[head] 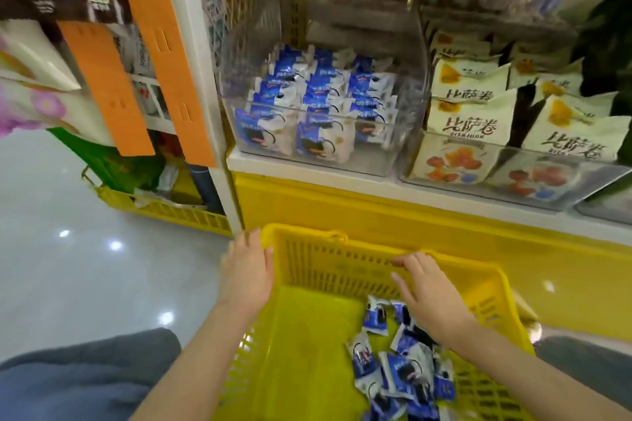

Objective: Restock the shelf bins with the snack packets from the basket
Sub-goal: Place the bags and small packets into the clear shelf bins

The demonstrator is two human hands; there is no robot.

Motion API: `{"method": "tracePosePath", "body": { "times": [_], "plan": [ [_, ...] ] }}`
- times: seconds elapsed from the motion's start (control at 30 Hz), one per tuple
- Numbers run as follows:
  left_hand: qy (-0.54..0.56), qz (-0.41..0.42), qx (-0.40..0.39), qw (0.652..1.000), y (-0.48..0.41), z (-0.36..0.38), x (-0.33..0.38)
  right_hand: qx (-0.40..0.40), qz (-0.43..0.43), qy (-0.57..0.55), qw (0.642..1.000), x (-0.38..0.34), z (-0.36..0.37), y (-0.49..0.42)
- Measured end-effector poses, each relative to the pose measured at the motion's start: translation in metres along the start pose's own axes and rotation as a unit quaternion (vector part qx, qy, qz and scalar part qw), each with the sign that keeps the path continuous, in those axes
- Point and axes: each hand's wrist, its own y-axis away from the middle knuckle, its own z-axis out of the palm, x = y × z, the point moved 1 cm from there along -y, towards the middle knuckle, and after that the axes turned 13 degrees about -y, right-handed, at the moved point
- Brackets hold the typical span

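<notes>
Your left grip (246, 270) holds the corner rim of the yellow slatted plastic basket (307, 335); your right grip (429, 301) hovers loose, empty. Many blue-and-white snack packets (400, 366) remain inside, and the clear plastic shelf bin (318, 166) looks part-filled: roughly midway.

White shelf board (307, 170): clear bins side by side, directly on it.
Left bin (408, 106): blue-white packets (318, 102) upright in rows.
Right bin (581, 196): cream packets (475, 123) standing, fruit-print packets (451, 164) at front.
Third bin (605, 210): corner only, at far right edge.
Yellow base panel (376, 215) under board.
Glossy grey floor (68, 267): yellow slotted crate (178, 214) on it at left, beside shelf upright.
Yellow basket (342, 267) before base panel; what it stands on is hidden.
Loose packets (403, 369) on its bottom, right side.
</notes>
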Motion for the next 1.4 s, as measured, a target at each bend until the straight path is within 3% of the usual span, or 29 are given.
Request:
{"method": "tracePosePath", "body": {
  "times": [0.13, 0.3, 0.4, 0.6, 0.7, 0.97, 1.1, 1.17, 1.3, 1.4],
  "plan": [
    [0.036, -0.042, -0.085, 0.995, 0.013, 0.038, -0.028, -0.106, 0.169, -0.036, 0.979, 0.065, 0.054, 0.012],
    [0.127, -0.059, -0.086, 0.986, 0.016, 0.049, -0.035, -0.254, 0.249, -0.094, 0.93, 0.121, 0.1, 0.036],
    [0.137, -0.051, -0.057, 0.988, 0.016, 0.051, -0.035, -0.323, 0.238, -0.062, 0.914, 0.136, 0.121, 0.055],
    [0.121, -0.041, -0.032, 0.991, 0.015, 0.052, -0.034, -0.391, 0.136, 0.155, 0.897, 0.138, 0.134, 0.056],
    [0.125, -0.043, -0.027, 0.991, 0.016, 0.052, -0.033, -0.382, 0.147, 0.157, 0.899, 0.131, 0.132, 0.055],
    [0.13, -0.071, -0.055, 0.987, 0.018, 0.049, -0.03, -0.298, 0.235, -0.005, 0.925, 0.098, 0.108, 0.057],
    [0.066, -0.008, 0.043, 0.997, 0.027, 0.036, -0.008, -0.236, 0.229, -0.091, 0.94, 0.064, 0.092, 0.048],
    [0.087, 0.02, 0.058, 0.994, 0.037, 0.035, 0.007, -0.208, 0.217, -0.15, 0.942, 0.045, 0.084, 0.044],
    [0.257, 0.009, -0.079, 0.963, 0.066, 0.052, 0.037, -0.142, 0.192, -0.229, 0.944, 0.011, 0.071, 0.044],
    [0.376, -0.066, -0.238, 0.893, 0.086, 0.066, 0.054, -0.104, 0.21, -0.33, 0.915, -0.005, 0.067, 0.047]
  ]
}}
